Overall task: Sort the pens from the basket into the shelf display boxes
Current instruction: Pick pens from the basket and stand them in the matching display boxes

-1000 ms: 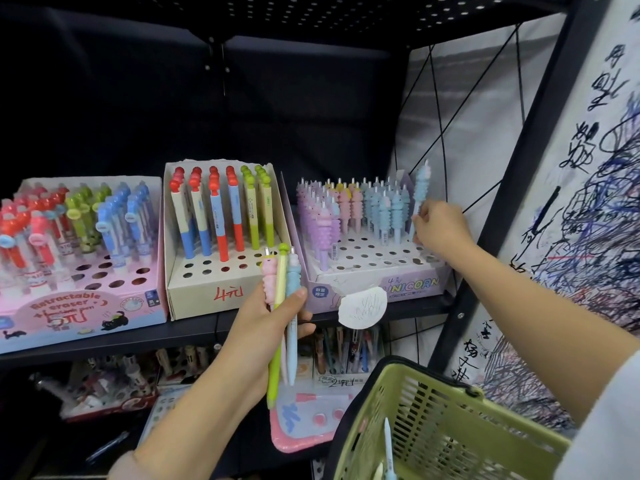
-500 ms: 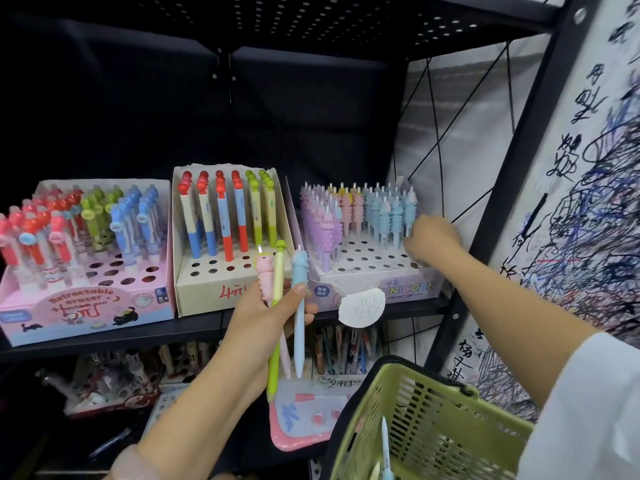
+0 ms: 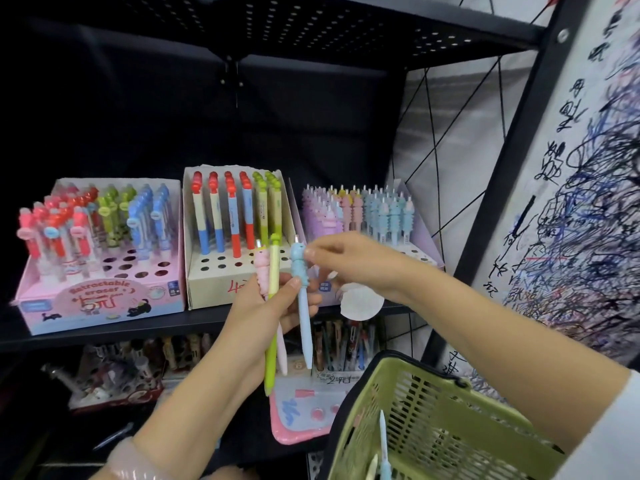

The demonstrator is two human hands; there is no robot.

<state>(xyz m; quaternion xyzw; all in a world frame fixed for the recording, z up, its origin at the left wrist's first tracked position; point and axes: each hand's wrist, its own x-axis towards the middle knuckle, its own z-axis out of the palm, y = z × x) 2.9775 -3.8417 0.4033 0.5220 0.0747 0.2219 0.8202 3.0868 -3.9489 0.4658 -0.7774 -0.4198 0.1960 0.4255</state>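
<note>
My left hand [image 3: 263, 313] grips three pens upright in front of the shelf: a pink pen [image 3: 262, 271], a green pen [image 3: 272, 327] and a light blue pen [image 3: 303, 306]. My right hand [image 3: 349, 259] pinches the top of the light blue pen. Behind stand three display boxes: a pink eraser-pen box [image 3: 104, 303], a beige box [image 3: 214, 282] with red, blue and green pens, and a lilac unicorn-pen box [image 3: 424, 233] holding purple, pink and blue pens. The green basket [image 3: 433, 427] hangs at lower right with a few pens inside.
A black metal shelf [image 3: 104, 332] carries the boxes, with another shelf close above. A round white tag [image 3: 360, 301] hangs from the shelf edge. More pen boxes fill the lower shelf. A scribbled test sheet [image 3: 588, 209] covers the right wall beside the black upright post.
My right hand left the blue pen it carried in the unicorn box, came back left and took hold of the light blue pen's top in my left hand.
</note>
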